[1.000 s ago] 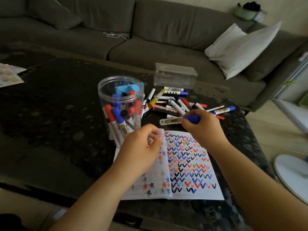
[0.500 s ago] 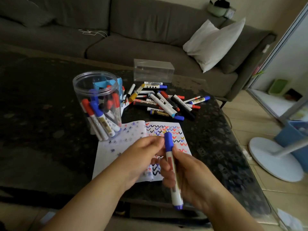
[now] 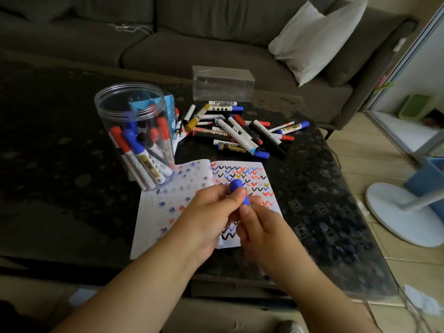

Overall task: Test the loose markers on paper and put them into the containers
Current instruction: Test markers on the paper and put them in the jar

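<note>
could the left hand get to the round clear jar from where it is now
Probably yes, once free: the left hand pinches the blue marker's cap, but the round jar stands just ahead to its left with only paper between.

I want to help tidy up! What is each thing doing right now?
Blue marker: cap on, held by both hands.
Left hand: pinches the cap.
Right hand: grips the barrel.
Round jar: open, upright, holds markers.
Clear box: looks empty.
Paper: flat, covered in test marks.
Loose markers: piled, capped.
</note>
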